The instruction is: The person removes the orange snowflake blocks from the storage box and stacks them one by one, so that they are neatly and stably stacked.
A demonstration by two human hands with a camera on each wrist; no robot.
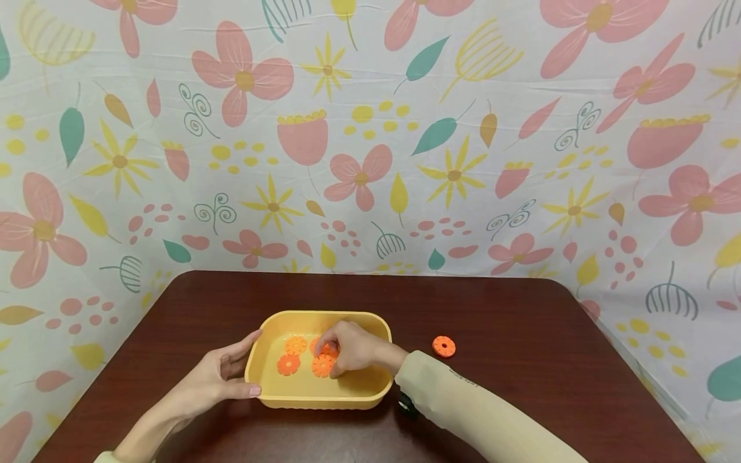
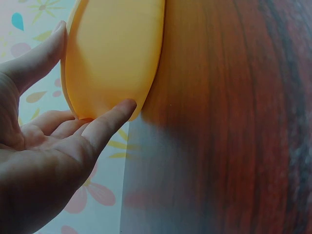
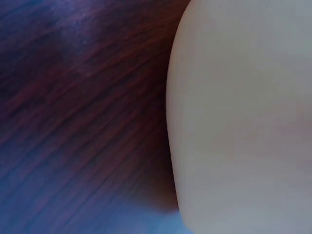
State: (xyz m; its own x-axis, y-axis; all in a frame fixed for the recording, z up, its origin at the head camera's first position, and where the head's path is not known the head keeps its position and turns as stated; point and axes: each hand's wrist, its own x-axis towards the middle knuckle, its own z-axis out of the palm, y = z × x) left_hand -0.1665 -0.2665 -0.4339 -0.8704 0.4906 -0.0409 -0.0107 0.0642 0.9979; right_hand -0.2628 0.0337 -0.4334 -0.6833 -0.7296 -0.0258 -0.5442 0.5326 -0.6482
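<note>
A yellow plastic tray point(image 1: 324, 402) stands on the table, with several orange notched, flower-shaped discs point(image 1: 288, 364) lying on its floor. My left hand point(image 1: 217, 376) holds the tray's left end, thumb at the front corner and forefinger near the back one. In the left wrist view, the thumb and fingers sit round the tray's end point(image 2: 112, 58). Inside the tray, my right hand point(image 1: 353, 347) reaches down with curled fingers and pinches at an orange disc point(image 1: 331, 350), which those fingers partly hide. Another orange disc point(image 1: 444, 346) lies on the table, right of the tray.
The dark reddish-brown table point(image 1: 498, 308) has rounded far corners. Behind it hangs a white cloth point(image 1: 370, 251) printed with flowers and leaves. A pale, blurred surface point(image 3: 243, 117) fills much of the right wrist view, beside the table's wood grain.
</note>
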